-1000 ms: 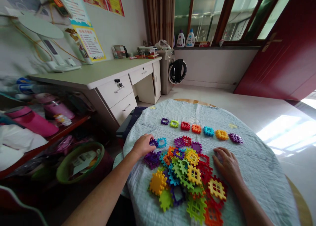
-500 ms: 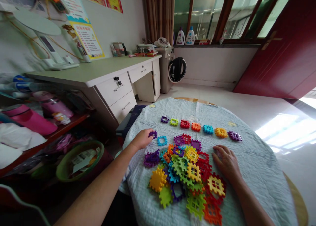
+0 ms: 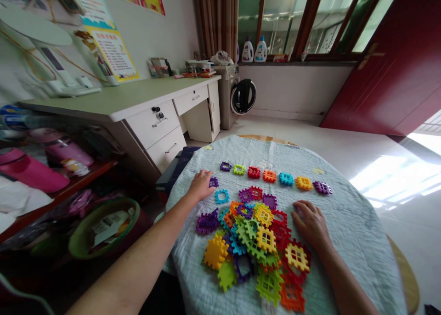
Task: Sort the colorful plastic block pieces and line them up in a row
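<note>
A round table under a pale blue quilted cloth (image 3: 344, 223) holds a heap of coloured plastic interlocking tiles (image 3: 257, 239). A row of several small tiles (image 3: 272, 176) runs across the far side, from purple on the left to purple on the right. My left hand (image 3: 200, 185) rests on the cloth left of the heap, its fingertips pinched on a small purple tile (image 3: 213, 182) just below the row's left end. A blue tile (image 3: 222, 196) lies close by. My right hand (image 3: 310, 223) lies flat on the cloth at the heap's right edge, fingers spread.
A pale green desk with drawers (image 3: 151, 117) stands to the left. A small washing machine (image 3: 239, 94) is beyond it under the window. A green basin (image 3: 99, 225) and a cluttered red shelf (image 3: 51, 177) sit at lower left. A red door (image 3: 396, 67) is at right.
My left hand has carried the small purple tile away from the heap, up and toward the left end of the row. My right hand has stayed put.
</note>
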A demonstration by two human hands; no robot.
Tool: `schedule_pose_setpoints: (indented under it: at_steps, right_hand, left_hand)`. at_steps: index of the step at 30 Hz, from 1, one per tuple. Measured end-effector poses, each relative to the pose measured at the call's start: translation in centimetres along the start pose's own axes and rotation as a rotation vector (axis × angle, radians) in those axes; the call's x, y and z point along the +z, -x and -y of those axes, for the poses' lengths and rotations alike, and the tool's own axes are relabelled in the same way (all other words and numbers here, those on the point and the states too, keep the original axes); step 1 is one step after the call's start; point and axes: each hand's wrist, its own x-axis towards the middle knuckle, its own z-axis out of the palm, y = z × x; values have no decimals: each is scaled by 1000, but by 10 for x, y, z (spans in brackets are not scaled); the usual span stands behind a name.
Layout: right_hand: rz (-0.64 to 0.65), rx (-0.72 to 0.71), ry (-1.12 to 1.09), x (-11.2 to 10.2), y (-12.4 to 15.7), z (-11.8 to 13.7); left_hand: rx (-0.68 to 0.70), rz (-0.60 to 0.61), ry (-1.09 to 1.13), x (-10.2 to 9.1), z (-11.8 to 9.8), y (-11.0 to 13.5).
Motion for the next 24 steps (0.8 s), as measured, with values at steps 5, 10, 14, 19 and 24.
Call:
schedule_pose_setpoints:
  at_steps: [5,10,14,19,24]
  right_hand:
    - [9,13,-16,0,-1,0]
    - [22,14,-2,0,-1,-1]
    - [20,8,9,0,0,0]
    - [24,6,8,-1,0,0]
    - [25,13,3,-1,0,1]
  left_hand:
    - [92,-91,44,-13,-17,11]
    - [445,286,328,-25,-78,39]
    - [547,402,279,-15,-102,50]
    - [516,431,272,-7,-99,47]
    - [404,265,360,-11,-88,37]
